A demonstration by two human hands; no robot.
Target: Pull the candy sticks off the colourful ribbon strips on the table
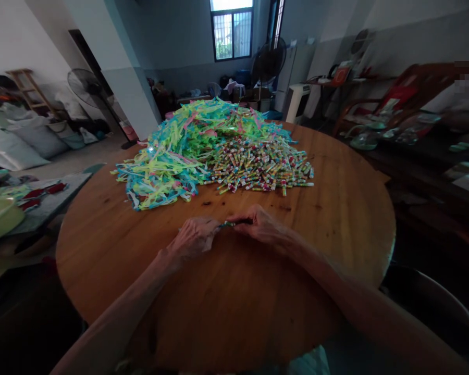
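Note:
Over the near middle of the round table, both hands meet fingertip to fingertip. My left hand is closed in a pinch on the bluish left end of a small, thin patterned stick. On its green and white right end, my right hand is pinched too. My fingers cover most of this piece, so its full shape is hidden. Just beyond my hands lies a heap of short patterned sticks, many with white or red ends. Behind and left of it rises a big pile of yellow-green, blue and pink plastic strips.
The wooden round table fills the middle. To the left are a low table with a yellow basin, white sacks and a standing fan. On the right, a wooden chair and glass vessels stand near a partly visible person.

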